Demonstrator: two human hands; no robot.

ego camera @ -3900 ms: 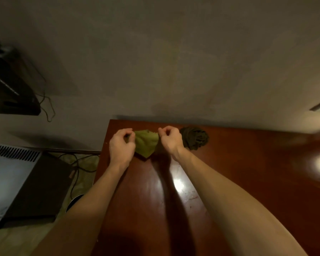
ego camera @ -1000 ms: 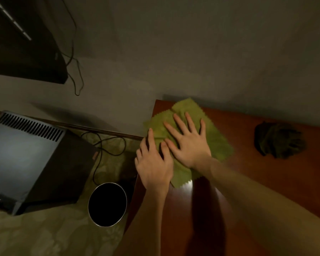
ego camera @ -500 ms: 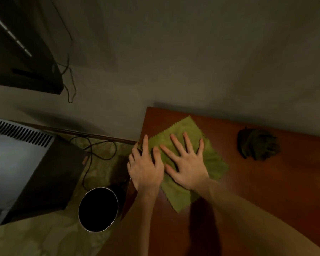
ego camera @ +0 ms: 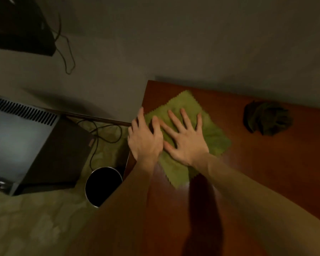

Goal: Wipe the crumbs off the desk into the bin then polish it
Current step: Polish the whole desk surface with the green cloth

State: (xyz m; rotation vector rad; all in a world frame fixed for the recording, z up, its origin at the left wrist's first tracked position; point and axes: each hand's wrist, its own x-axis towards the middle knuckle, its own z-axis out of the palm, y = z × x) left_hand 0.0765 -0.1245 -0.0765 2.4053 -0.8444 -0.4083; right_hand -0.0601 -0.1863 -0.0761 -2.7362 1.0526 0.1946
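Note:
A green cloth (ego camera: 213,132) with zigzag edges lies spread flat near the far left corner of the reddish-brown desk (ego camera: 266,182). My right hand (ego camera: 185,139) presses on its middle with fingers spread and straight. My left hand (ego camera: 145,139) rests flat at the desk's left edge, its thumb and part of the palm on the cloth. A round dark bin (ego camera: 103,186) with a metal rim stands on the floor just below that edge. No crumbs are visible in the dim light.
A crumpled dark cloth (ego camera: 266,120) lies on the desk at the far right. On the floor to the left stands a grey box with a vent grille (ego camera: 26,143), with cables (ego camera: 103,133) beside it. A dark shelf (ego camera: 20,24) hangs on the wall.
Both hands went from pinching the folded cloth to pressing it flat and spread. Over the last second the cloth slid a little back from the far left corner toward me.

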